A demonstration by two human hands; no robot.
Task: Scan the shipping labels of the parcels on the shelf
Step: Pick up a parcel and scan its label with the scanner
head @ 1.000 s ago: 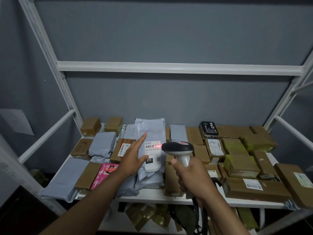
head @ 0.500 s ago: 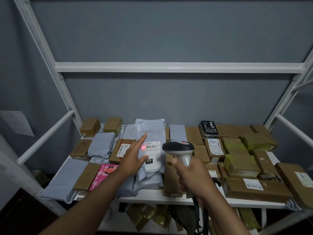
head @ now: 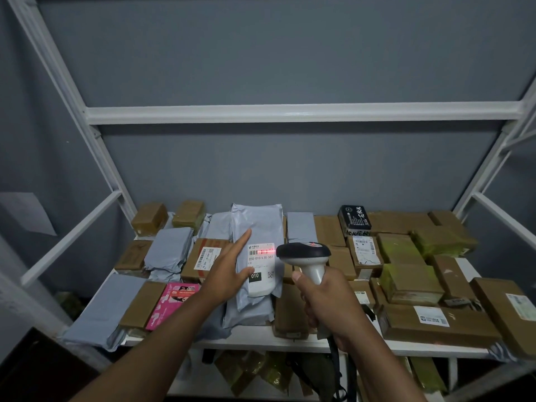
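Red beam [head: 265, 251] shifted onto label [head: 261, 268], glossy mailer [head: 258, 224]

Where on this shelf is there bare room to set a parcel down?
Hardly anywhere. A bare white strip of the shelf shows at the right, between the brown boxes and the frame. A thin front edge stays bare below the grey bag. Everywhere else, parcels lie packed edge to edge.

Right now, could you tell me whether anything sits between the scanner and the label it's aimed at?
Nothing visible does. The scanner faces the shipping label directly; the left hand rests beside it.
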